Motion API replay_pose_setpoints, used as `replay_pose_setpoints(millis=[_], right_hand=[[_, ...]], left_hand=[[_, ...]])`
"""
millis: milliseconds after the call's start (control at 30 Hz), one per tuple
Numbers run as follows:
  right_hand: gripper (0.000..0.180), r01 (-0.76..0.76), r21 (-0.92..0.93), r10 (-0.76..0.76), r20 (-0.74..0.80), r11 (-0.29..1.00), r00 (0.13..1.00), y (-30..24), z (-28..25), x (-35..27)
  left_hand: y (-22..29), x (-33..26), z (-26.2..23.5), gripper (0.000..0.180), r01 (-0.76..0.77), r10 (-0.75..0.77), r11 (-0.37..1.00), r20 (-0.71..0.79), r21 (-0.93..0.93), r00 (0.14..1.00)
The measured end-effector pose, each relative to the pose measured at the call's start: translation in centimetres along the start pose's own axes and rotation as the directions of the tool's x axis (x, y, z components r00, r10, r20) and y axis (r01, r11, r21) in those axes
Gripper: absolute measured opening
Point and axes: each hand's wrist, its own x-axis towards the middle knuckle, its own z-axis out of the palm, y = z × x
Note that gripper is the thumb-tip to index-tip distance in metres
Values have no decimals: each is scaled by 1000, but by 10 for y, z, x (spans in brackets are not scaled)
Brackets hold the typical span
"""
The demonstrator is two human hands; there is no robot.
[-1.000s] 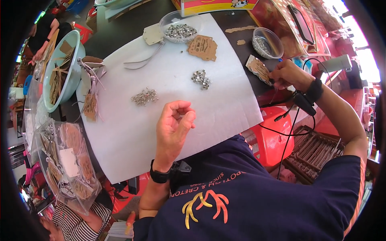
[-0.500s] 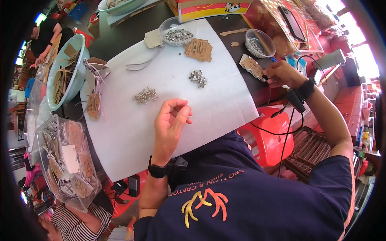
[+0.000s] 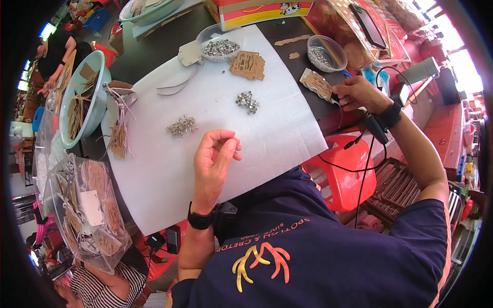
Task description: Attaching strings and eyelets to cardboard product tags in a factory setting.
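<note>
Over the near part of a white foam sheet [image 3: 169, 195], my left hand [image 3: 213, 159] hovers with its fingers loosely curled and the thumb close to them; nothing shows in it. At the table's right edge my right hand [image 3: 359, 95] pinches the near end of a brown cardboard tag [image 3: 316, 83] that has a scalloped edge and seems to lie on others. A thin grey cord hangs below these fingers. On the sheet are a heap of small silver pins [image 3: 182, 126], a heap of small silver studs [image 3: 247, 102] and a stack of brown tags [image 3: 247, 65].
Two clear bowls of silver parts, one on the sheet [image 3: 221, 47] and one at right [image 3: 326, 54], stand at the back. A corded cream tag [image 3: 189, 53], corded tags [image 3: 119, 138], a green basin [image 3: 86, 102] and a clear bin [image 3: 90, 210] lie leftward. A phone [image 3: 367, 26] lies back right.
The view has shifted slightly. My right hand keeps its hold on the brown tag, and a bit of grey cord now shows below its fingers. My left hand has hardly moved.
</note>
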Motion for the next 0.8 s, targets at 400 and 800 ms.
replay_pose_setpoints(millis=[400, 800], right_hand=[[35, 32, -140, -28, 31, 990, 999, -1, 0, 14], [34, 41, -271, -33, 36, 962, 999, -16, 4, 17]], left_hand=[[4, -1, 1, 16, 24, -24, 1000, -6, 14, 1000], [4, 2, 2, 16, 18, -18, 999, -11, -39, 1000]])
